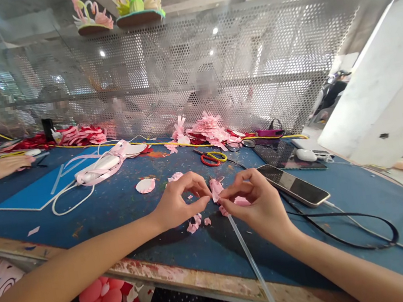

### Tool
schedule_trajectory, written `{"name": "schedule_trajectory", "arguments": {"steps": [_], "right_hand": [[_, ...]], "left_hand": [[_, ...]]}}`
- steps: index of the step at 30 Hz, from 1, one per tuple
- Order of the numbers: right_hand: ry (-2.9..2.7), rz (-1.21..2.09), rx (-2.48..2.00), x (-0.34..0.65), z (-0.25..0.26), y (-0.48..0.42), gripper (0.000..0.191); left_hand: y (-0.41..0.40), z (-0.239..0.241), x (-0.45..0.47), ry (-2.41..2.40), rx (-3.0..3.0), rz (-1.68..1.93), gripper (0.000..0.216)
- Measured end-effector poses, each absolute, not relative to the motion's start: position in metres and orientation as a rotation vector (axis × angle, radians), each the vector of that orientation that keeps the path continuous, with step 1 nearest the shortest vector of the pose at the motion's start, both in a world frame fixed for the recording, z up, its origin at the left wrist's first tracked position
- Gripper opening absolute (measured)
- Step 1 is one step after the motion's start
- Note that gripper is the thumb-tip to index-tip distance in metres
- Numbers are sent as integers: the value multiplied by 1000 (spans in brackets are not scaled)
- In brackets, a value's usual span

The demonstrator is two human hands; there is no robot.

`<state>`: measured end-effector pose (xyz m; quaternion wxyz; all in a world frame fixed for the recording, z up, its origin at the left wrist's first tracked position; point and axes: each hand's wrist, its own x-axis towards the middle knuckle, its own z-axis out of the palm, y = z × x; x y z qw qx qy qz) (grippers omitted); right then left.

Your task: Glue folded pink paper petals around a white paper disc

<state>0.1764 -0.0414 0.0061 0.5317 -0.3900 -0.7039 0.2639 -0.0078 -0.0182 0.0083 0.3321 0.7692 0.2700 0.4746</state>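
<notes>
Both of my hands meet above the blue worktable [126, 202]. My left hand [179, 202] pinches the edge of a small pink foam flower piece [215, 189]. My right hand [256, 201] also grips that pink piece, and a clear plastic stick [250, 260] runs from it down toward me. Small pink scraps [194, 224] lie on the table just under my hands. A round pink petal [145, 185] sits a little farther back on the left.
A phone [293, 185] lies right of my hands with a black cable [351, 239] looping beside it. Red-and-yellow scissors [212, 158], glasses [240, 145], a glue gun wrapped in pink ribbon [100, 167], a blue sheet [41, 190] and pink foam piles [208, 130] lie behind. Another person's hand [6, 165] rests far left.
</notes>
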Motion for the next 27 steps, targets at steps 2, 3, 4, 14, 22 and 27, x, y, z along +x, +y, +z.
{"name": "schedule_trajectory", "arguments": {"steps": [2,3,4,14,22,27], "right_hand": [[-1661,655,-921,176,7,-42,34],[-1655,665,-916,176,7,-42,33],[-1651,674,-912,176,8,-42,33],[-1661,736,-906,178,7,-43,32],[-1676,767,-852,177,6,-41,27],[-1670,764,-847,178,5,-41,27]], "left_hand": [[-20,8,-9,686,2199,1288,5],[-21,9,-9,681,2271,1293,3],[-21,9,-9,680,2324,1290,2],[-15,7,-7,521,2400,1426,4],[-14,8,-7,532,2327,1424,5],[-16,8,-8,586,2311,1403,4]]}}
